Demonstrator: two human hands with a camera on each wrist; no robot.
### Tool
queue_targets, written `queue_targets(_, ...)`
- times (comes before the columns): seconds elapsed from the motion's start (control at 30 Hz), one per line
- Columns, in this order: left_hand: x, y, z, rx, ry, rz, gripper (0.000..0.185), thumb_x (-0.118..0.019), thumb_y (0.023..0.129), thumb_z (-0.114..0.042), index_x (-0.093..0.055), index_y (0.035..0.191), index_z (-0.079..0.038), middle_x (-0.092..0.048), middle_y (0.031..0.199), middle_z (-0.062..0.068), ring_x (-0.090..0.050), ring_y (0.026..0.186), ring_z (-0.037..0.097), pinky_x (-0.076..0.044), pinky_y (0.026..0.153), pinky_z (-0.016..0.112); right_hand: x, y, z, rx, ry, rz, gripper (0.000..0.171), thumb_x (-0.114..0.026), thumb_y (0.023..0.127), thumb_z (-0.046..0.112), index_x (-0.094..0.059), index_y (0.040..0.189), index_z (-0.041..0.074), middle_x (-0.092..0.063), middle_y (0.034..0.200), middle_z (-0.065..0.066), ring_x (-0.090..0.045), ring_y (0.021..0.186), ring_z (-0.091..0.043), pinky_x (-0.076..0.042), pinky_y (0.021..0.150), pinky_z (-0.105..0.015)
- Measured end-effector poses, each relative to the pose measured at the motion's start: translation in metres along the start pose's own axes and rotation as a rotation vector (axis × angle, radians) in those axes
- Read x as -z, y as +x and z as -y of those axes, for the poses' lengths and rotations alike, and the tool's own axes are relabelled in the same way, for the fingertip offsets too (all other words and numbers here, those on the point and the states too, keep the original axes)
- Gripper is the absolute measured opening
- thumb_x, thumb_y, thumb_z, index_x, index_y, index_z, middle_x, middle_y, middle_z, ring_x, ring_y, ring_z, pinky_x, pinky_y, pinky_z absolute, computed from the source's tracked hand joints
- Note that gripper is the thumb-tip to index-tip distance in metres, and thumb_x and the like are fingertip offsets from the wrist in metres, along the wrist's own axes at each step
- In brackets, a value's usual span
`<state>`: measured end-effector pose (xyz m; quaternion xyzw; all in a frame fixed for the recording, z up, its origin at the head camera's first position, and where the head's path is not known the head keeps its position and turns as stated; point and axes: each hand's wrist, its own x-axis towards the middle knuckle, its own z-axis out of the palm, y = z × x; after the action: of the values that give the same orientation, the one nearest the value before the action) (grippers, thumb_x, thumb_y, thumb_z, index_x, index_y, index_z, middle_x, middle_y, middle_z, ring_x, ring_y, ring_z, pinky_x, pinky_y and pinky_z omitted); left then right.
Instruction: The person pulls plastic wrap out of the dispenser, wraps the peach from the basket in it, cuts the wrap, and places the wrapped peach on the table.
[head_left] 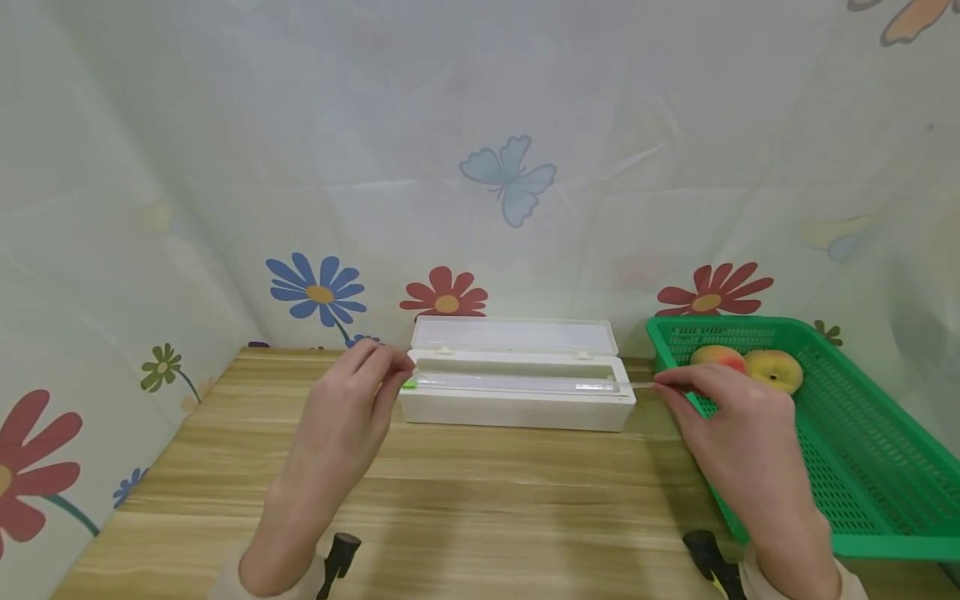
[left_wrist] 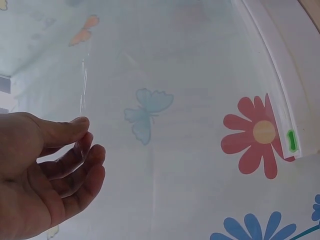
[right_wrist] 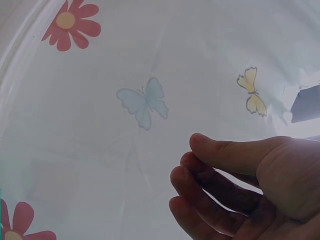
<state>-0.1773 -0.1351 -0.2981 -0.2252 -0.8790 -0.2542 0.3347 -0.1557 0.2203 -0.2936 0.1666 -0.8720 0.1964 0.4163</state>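
A white cling film dispenser box [head_left: 516, 408] lies on the wooden table [head_left: 465, 508] with its lid open toward the wall. The clear film roll [head_left: 517, 384] rests inside. My left hand [head_left: 393, 371] is at the box's left end, beside a small green cutter tab [head_left: 408, 384], and pinches the film's edge. My right hand [head_left: 663, 382] pinches the film at the right end. In the left wrist view, thumb and fingers [left_wrist: 85, 132] pinch clear film [left_wrist: 82, 95], with the box edge [left_wrist: 280, 85] at right. The right wrist view shows my right hand [right_wrist: 192, 152] with thumb over curled fingers.
A green plastic basket [head_left: 862, 467] stands at the right with two peaches [head_left: 750, 364] in its far corner. A flower-and-butterfly sheet [head_left: 510, 179] walls off the back and sides. Bare wood stretches between my forearms and the box.
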Motion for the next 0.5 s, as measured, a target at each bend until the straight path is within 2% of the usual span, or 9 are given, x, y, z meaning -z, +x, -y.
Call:
queue_targets(0.17, 0.0041, -0.0012, -0.0035, 0.014, 0.002, 0.008, 0.012, -0.077, 0.090, 0.001, -0.072, 0.100, -0.003, -0.064, 0.092, 0.005, -0.060, 0.080, 0.019, -0.058, 0.073, 0.029, 0.0025, 0.0000, 0.0024, -0.011, -0.005, 0.003, 0.025, -0.091, 0.071, -0.004, -0.079, 0.092, 0.006, -0.073, 0.080, -0.002, -0.068, 0.071, -0.023, -0.044, 0.066, -0.017)
queue_targets(0.5, 0.0102, -0.0049, -0.0069, 0.007, 0.005, 0.014, 0.013, -0.078, 0.089, 0.002, -0.073, 0.100, -0.004, -0.065, 0.093, 0.004, -0.060, 0.082, 0.017, -0.058, 0.074, 0.029, 0.0091, -0.0020, 0.0061, 0.006, -0.018, 0.006, 0.028, -0.092, 0.069, -0.002, -0.080, 0.092, 0.006, -0.074, 0.081, -0.003, -0.068, 0.069, -0.022, -0.045, 0.063, -0.021)
